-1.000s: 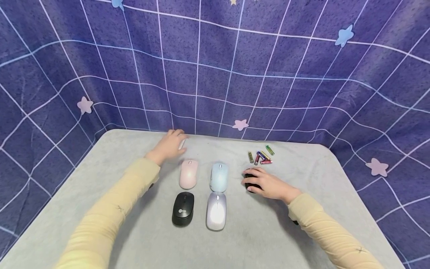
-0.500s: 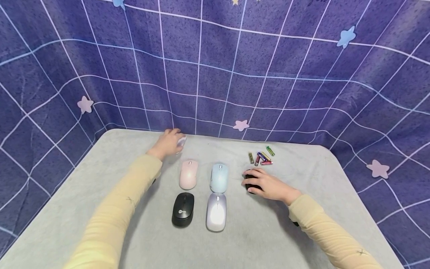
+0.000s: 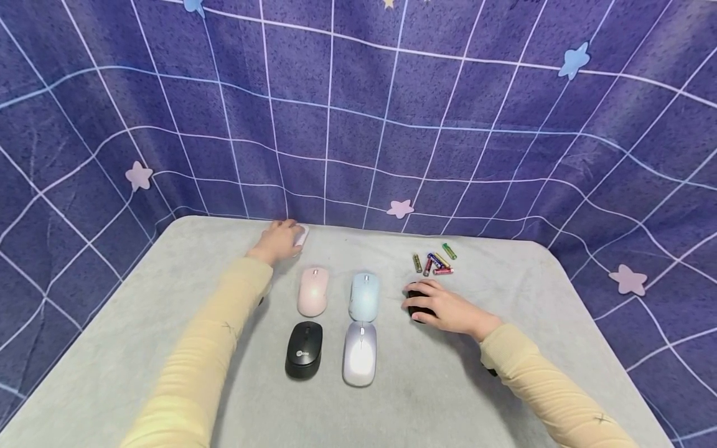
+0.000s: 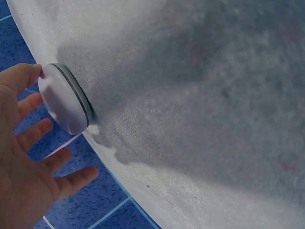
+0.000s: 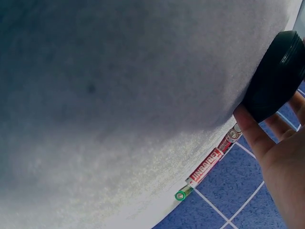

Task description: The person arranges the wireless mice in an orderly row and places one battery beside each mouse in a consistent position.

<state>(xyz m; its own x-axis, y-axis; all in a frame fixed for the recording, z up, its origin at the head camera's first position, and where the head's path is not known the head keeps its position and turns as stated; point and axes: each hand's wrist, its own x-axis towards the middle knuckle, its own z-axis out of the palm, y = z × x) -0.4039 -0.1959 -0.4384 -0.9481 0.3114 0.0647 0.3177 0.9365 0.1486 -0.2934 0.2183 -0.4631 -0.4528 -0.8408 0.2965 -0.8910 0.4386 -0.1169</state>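
At the back left of the table, my left hand [image 3: 277, 241] spreads its fingers beside a whitish mouse [image 4: 64, 98]. In the left wrist view the thumb tip touches its edge, while the other fingers are apart from one another. In the head view the hand partly hides this mouse. On the right, my right hand [image 3: 445, 306] holds a black mouse [image 5: 276, 76], its fingers draped over and round it. Between the hands stand a pink mouse [image 3: 313, 292], a light blue mouse [image 3: 365, 297], another black mouse [image 3: 304, 350] and a silver-lilac mouse [image 3: 360, 354].
Several small batteries [image 3: 442, 271] lie beyond the right hand, with a green one [image 3: 449, 251] farthest back. The grey table [image 3: 426, 398] ends at a blue curtain [image 3: 358, 124] with grid lines and stars. A dark device [image 3: 492, 372] shows under the right sleeve.
The left hand has shifted slightly left and nearer, its thumb now tucked beside the whitish mouse. The left forearm has swung to the right. The right hand and the other mice stay put.
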